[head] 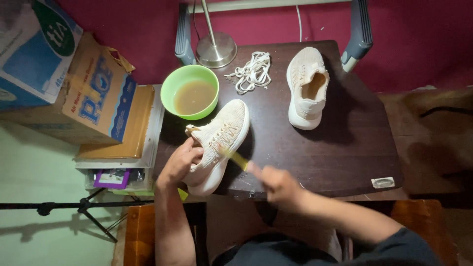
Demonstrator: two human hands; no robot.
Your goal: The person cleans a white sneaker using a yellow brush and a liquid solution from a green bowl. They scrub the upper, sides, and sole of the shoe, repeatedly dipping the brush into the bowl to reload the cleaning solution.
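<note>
The left hand (180, 161) gripped the heel opening of a cream knit shoe (219, 145), laceless and lying tilted on the dark table (340, 152), while the blurred right hand (276, 182) had its fingers pinched around a yellow brush (235, 158) touching the shoe's side.

bowl (190, 91) left of laces (253, 71), second shoe (307, 87) right (all on table (340, 152))

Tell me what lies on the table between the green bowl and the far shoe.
In the head view, a loose pile of white laces lies between the green bowl and the far shoe, on the dark table.
</note>
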